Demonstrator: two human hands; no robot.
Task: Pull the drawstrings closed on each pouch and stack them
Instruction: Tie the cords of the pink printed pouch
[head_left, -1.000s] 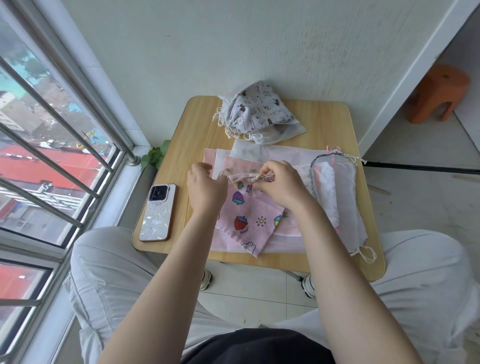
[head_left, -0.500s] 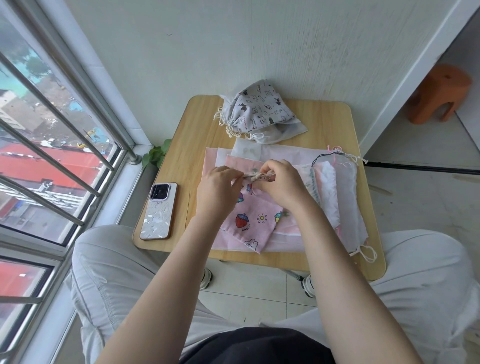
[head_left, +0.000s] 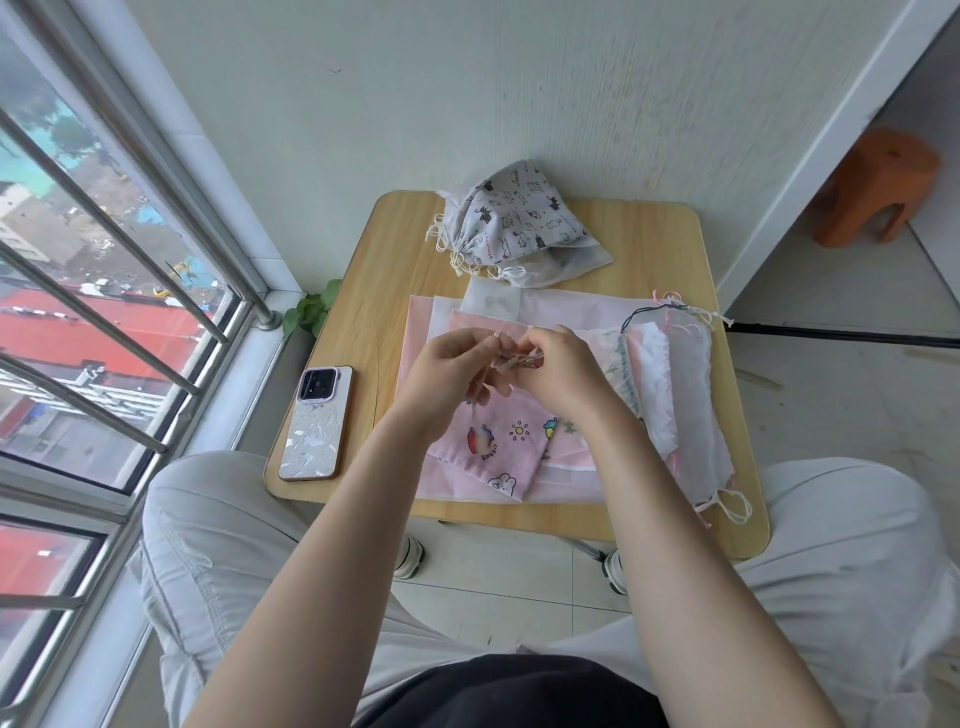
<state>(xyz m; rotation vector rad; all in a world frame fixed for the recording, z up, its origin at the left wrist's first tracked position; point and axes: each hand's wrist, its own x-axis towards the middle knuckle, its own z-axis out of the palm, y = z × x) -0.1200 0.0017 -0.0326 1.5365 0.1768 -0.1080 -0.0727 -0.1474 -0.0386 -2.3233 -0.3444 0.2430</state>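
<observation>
Wooden table (head_left: 395, 270) sits under both hands, w/ the whole job on it. Biggest thing on it: the flat pile of open pouches (head_left: 670, 374), spread beneath and to the right of the right hand (head_left: 558, 371), their loose cords (head_left: 675, 312) up beyond that hand's far side. Beyond both hands, toward the wall, lies the finished stack (head_left: 511, 218), grey animal-print pouch on top, mouths gathered, cords trailing on its left. The pouch in work is the pink printed pouch (head_left: 493, 447): body hangs toward the person from the hands, long axis running near-to-far, its gathered mouth (head_left: 519, 358) bunched right between the two hands. Left hand (head_left: 457, 374) has fingers curled, pinching the drawstring (head_left: 501, 345) just at the mouth's left side; right hand curled round the bunched mouth itself, holding it as anchor. Both hands equally near, nearly touching. Judgement: mouth looks mostly cinched; the pull needs to go leftwards, away from the right hand, along the mouth's line, then the pouch goes forward onto the stack. Path to the stack looks free, only flat pouches underneath, tho lifting could drag the one below. Phone (head_left: 317, 421) lies well left of the left hand, prob in the way only if the pull runs long.
</observation>
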